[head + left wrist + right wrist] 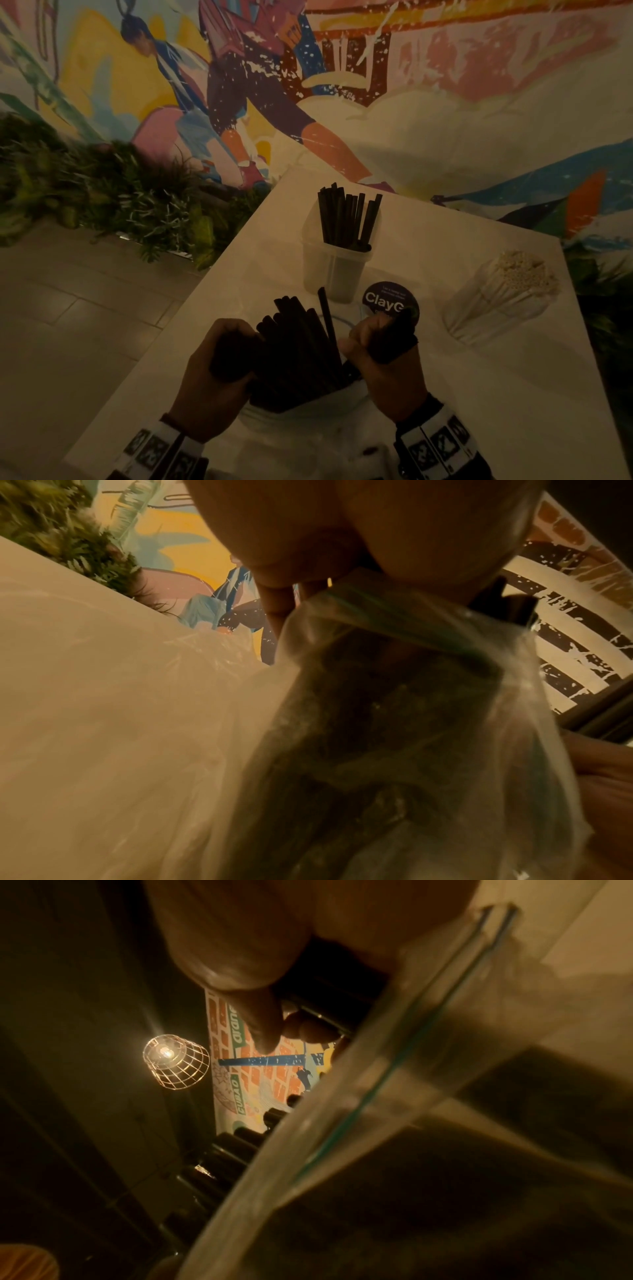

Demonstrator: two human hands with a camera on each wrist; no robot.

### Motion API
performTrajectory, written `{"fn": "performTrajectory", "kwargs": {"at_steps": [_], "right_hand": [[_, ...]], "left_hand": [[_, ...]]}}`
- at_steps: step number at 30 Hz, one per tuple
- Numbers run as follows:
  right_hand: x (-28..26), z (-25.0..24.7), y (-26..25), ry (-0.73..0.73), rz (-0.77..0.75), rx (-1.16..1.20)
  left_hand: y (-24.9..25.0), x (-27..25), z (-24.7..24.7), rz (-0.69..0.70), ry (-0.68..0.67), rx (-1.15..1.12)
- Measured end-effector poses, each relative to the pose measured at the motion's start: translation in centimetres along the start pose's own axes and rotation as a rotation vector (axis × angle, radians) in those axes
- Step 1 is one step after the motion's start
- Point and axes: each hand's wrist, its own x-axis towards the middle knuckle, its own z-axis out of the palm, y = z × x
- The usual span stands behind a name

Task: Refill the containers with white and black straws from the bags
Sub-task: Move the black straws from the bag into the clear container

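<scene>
A clear plastic bag (308,421) full of black straws (301,346) stands on the white table (513,394) near its front edge. My left hand (219,356) grips the bag at its mouth on the left; in the left wrist view the bag (394,696) with its green zip line hangs under my palm (308,534). My right hand (376,342) grips a bunch of black straws (329,988) just right of the bag's edge (411,1069). Behind stands a clear container (337,270) with several black straws (346,219) upright in it.
A tilted bundle of white straws (507,291) in clear plastic lies at the right of the table. A round dark sticker (387,298) sits between it and the container. Plants (102,198) and a painted wall (411,102) lie beyond. A caged lamp (174,1064) hangs overhead.
</scene>
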Motion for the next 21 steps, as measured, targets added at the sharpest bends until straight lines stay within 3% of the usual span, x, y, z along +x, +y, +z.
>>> {"fn": "performTrajectory", "kwargs": {"at_steps": [7, 11, 17, 21], "right_hand": [[0.9, 0.2, -3.3, 0.106, -0.037, 0.023], [2.6, -0.2, -6.6, 0.148, -0.108, 0.213], [7.9, -0.8, -13.6, 0.235, -0.42, 0.276], [12.5, -0.8, -14.9, 0.343, -0.499, 0.247]], "left_hand": [[0.1, 0.1, -0.1, 0.021, -0.015, 0.005], [0.0, 0.1, -0.2, 0.012, 0.005, 0.023], [0.3, -0.1, 0.2, 0.013, 0.016, 0.0], [0.4, -0.3, 0.2, 0.012, 0.032, 0.023]]}}
